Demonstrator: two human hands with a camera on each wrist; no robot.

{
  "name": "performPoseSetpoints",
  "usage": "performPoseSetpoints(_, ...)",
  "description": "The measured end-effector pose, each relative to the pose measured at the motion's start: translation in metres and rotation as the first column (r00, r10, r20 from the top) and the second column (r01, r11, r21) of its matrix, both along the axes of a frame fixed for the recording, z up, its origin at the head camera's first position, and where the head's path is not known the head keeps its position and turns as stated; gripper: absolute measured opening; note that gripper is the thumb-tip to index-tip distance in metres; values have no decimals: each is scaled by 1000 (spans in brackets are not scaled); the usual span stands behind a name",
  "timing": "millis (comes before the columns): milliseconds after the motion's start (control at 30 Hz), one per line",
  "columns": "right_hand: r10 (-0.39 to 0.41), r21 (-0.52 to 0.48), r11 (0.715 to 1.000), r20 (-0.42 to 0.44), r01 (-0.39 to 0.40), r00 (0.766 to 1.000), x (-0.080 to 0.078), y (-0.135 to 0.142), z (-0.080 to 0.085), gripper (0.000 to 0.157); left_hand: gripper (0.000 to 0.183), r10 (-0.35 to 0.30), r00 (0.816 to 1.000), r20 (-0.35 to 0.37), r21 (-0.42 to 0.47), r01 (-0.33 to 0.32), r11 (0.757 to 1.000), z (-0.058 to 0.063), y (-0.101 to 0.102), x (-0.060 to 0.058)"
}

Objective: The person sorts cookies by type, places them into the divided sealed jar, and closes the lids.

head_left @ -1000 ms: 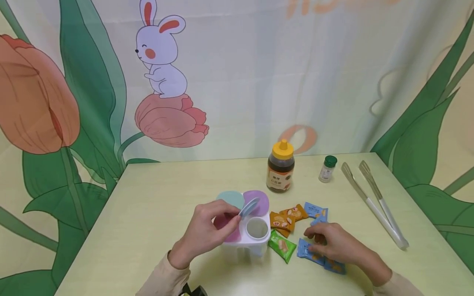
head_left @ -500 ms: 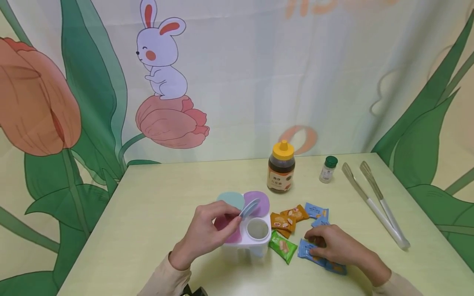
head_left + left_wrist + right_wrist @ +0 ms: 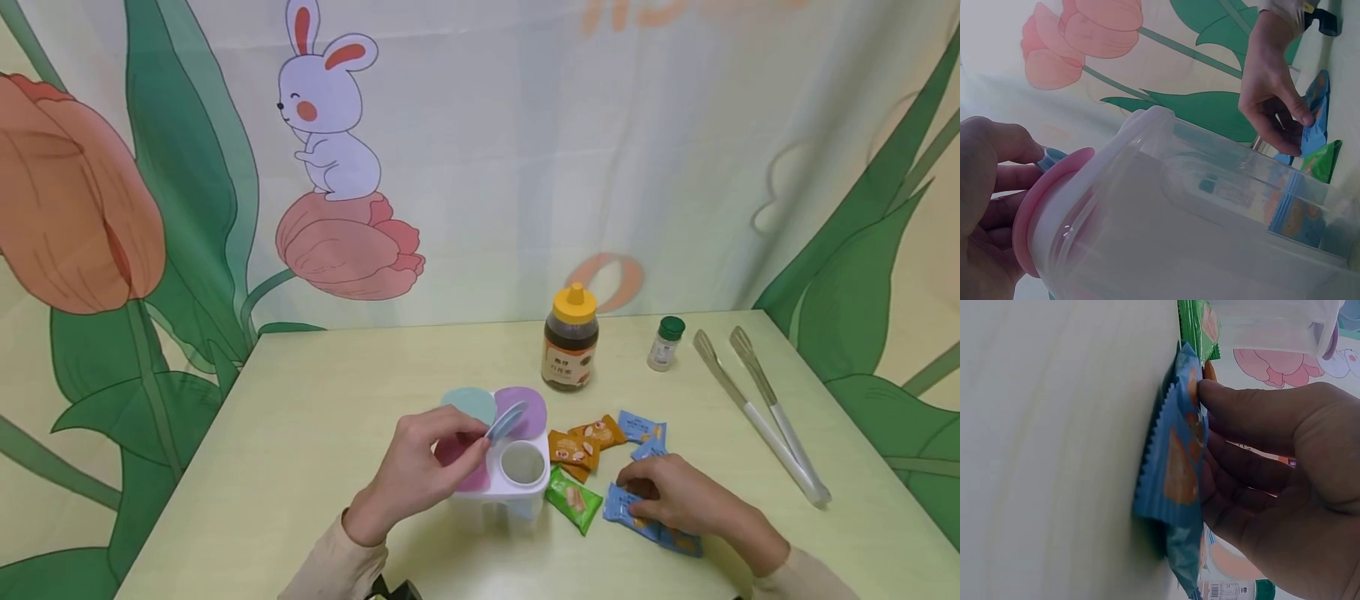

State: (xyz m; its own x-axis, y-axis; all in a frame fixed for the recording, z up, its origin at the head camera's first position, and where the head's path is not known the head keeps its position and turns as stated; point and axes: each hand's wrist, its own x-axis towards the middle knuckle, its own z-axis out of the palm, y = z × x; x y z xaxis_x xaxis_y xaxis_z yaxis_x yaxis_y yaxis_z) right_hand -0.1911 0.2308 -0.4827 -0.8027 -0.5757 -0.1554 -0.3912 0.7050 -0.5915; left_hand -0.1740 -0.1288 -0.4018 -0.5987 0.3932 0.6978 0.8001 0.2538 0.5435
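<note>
My left hand (image 3: pixel 431 462) pinches a small light blue lid (image 3: pixel 507 421) between thumb and finger, tilted up beside the uncovered round opening (image 3: pixel 522 463) of a white-topped clear container (image 3: pixel 495 508). Teal (image 3: pixel 471 402), purple (image 3: pixel 528 408) and pink (image 3: pixel 474 479) lids cover its other openings. In the left wrist view, a blue packet (image 3: pixel 1297 215) shows through the clear wall. My right hand (image 3: pixel 690 496) rests its loosely bent fingers and thumb on the upper face of a blue snack packet (image 3: pixel 1175 450) on the table. A gap shows between thumb and fingers.
Orange packets (image 3: pixel 573 450) and a green packet (image 3: pixel 573 500) lie between container and right hand. More blue packets (image 3: pixel 642 427) lie beyond it. Behind stand a yellow-capped syrup bottle (image 3: pixel 568 342) and a green-capped shaker (image 3: pixel 664 343). Metal tongs (image 3: pixel 772 425) lie to the right.
</note>
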Motion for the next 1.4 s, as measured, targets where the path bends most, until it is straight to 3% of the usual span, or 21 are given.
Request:
performPoseSetpoints(400, 14, -28, 1000, 16, -14, 1000, 2, -2, 1, 30, 14, -5, 1000, -5, 7, 5, 1000, 0, 0, 0)
performPoseSetpoints(567, 3, -33, 999, 21, -2, 1000, 2, -1, 0, 24, 15, -5, 1000, -10, 10, 5, 1000, -1, 0, 0)
performPoseSetpoints(833, 12, -80, 997, -37, -15, 999, 2, 0, 0, 14, 14, -3, 1000, -5, -1, 3, 1000, -1, 0, 0)
performPoseSetpoints(1133, -15, -150, 989, -95, 0, 995, 4, 2, 1, 16, 13, -4, 1000, 6, -2, 4, 1000, -1, -1, 1)
performPoseSetpoints(1400, -46, -154, 988, -112, 28, 993, 3, 2, 3, 17, 14, -8, 1000, 5, 0, 8, 1000, -2, 0, 0)
